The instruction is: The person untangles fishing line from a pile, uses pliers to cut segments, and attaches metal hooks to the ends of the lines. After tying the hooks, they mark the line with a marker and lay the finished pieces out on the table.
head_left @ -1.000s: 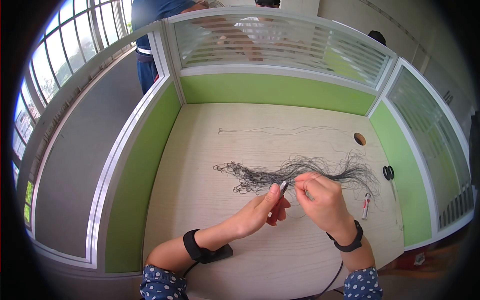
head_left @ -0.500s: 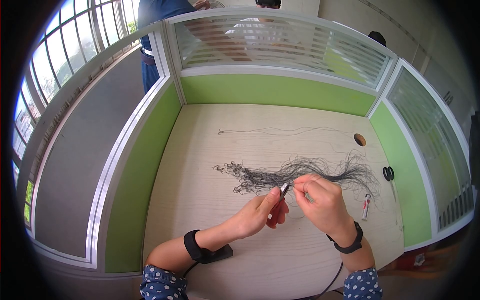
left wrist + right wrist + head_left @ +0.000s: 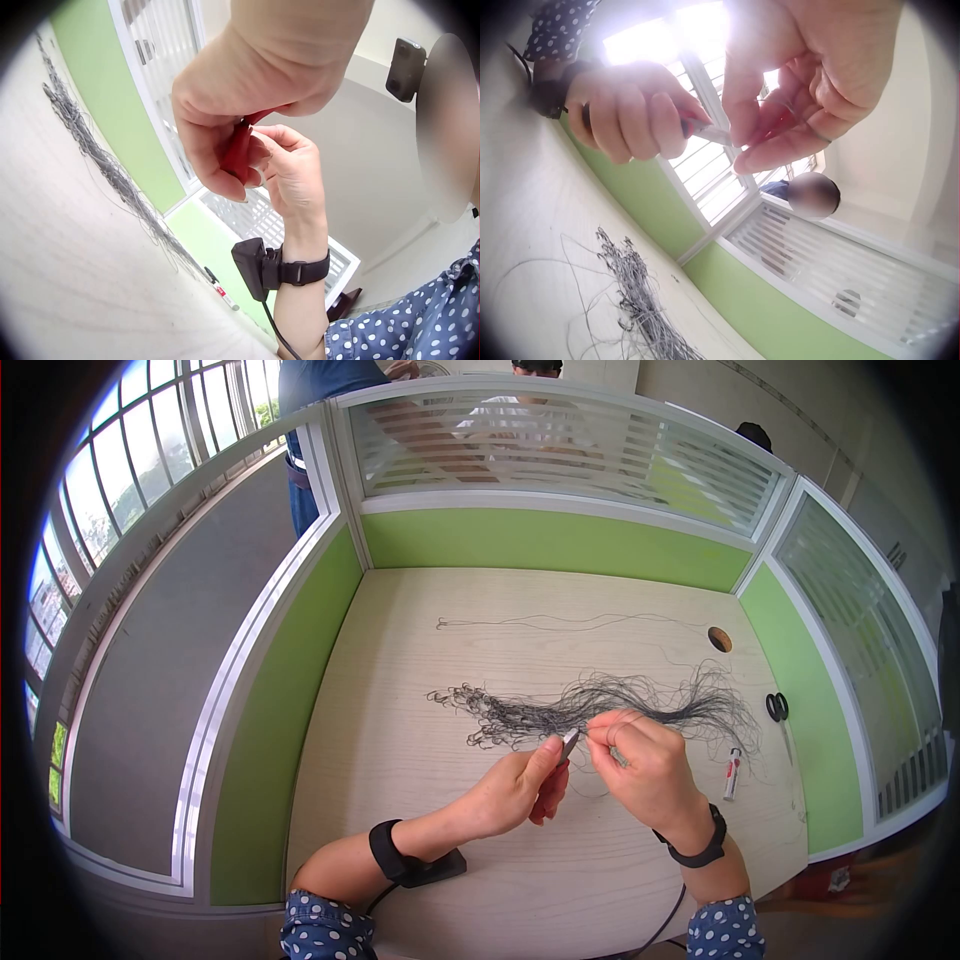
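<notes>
My left hand (image 3: 512, 788) grips red-handled pliers (image 3: 238, 154), their metal tip (image 3: 570, 742) pointing up toward my right hand (image 3: 640, 760). The right thumb and forefinger are pinched together just right of that tip; a thin dark line (image 3: 807, 121) crosses the right fingers. What sits between the right fingertips is too small to make out. Behind both hands, a bundle of fishing hooks on dark lines (image 3: 510, 715) lies across the table, hooks to the left and loose line to the right.
One separate hook with a long line (image 3: 520, 622) lies farther back. On the right are a red and white tube (image 3: 732, 775), black-handled scissors (image 3: 777, 707) and a round table hole (image 3: 719, 638). Green partitions (image 3: 560, 540) enclose the table; people are beyond.
My left hand has turned slightly, so less of the red handles shows, and the pliers' tip has shifted a little. The right hand has barely moved.
</notes>
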